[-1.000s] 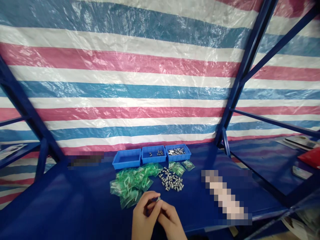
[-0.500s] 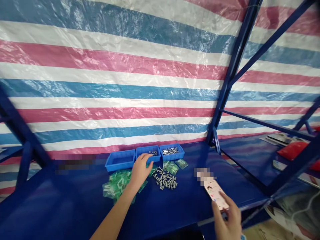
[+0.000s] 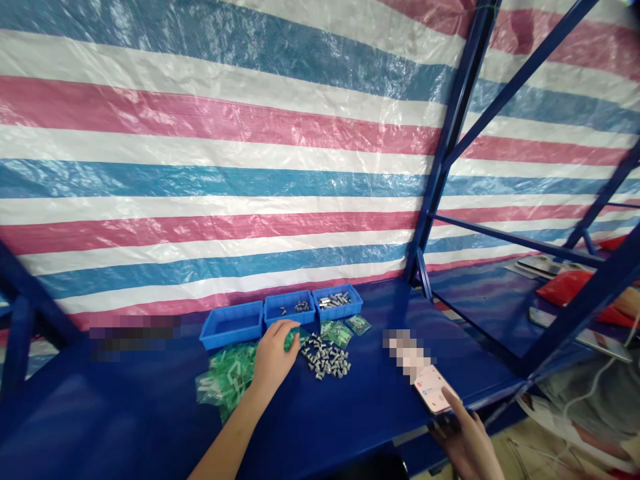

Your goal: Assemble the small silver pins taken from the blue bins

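My left hand (image 3: 277, 353) hovers over a heap of green plastic bags (image 3: 233, 377), its thumb apart from its bent fingers. Green shows in the gap, but I cannot make out anything held; the fingertips are partly hidden. Just right of it lies a pile of metal bolts (image 3: 327, 358). At the lower right, my right hand (image 3: 470, 433) grips the near end of a phone (image 3: 433, 390) with a lit screen, one finger over the glass and others below its edge. The phone's far end is blurred out.
Three blue trays stand in a row behind: a bare left tray (image 3: 233, 323), a middle tray (image 3: 290, 297) with a few small metal parts, and a right tray (image 3: 337, 315) of metal pins. Small filled bags (image 3: 337, 333) lie before them. A blue frame post (image 3: 435, 180) rises at right.
My left hand has drawn back from the middle tray toward me, over the green bags. My right hand has shifted round the phone's near end. The view has turned slightly right.
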`<act>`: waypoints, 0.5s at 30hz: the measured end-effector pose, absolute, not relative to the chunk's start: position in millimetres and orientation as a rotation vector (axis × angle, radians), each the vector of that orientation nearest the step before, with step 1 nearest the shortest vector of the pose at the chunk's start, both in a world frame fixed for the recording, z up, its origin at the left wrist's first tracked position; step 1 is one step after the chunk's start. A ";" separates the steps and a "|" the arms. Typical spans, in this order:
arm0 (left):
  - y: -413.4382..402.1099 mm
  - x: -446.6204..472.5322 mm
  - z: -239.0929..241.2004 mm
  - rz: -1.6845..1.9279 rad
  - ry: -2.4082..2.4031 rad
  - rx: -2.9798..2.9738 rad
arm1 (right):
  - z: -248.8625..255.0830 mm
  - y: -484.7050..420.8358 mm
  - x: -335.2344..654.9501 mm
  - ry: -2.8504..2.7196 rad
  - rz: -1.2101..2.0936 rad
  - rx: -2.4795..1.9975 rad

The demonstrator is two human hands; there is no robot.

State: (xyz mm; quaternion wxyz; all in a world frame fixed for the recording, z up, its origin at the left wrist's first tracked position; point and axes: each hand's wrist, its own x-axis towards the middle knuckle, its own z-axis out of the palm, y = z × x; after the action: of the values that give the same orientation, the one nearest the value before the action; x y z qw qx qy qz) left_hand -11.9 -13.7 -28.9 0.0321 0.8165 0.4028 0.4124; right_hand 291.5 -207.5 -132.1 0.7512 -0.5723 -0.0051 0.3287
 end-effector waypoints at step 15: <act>-16.7 -12.7 -29.0 1.281 1.264 2.493 | -127.8 -207.0 283.1 0.140 0.779 -1.158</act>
State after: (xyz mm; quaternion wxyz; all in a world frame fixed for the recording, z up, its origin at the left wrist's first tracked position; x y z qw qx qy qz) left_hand -12.7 -16.7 -29.0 0.0332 0.8104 0.4108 0.4165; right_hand 283.1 -207.0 -127.8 0.7640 -0.5327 0.0642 0.3582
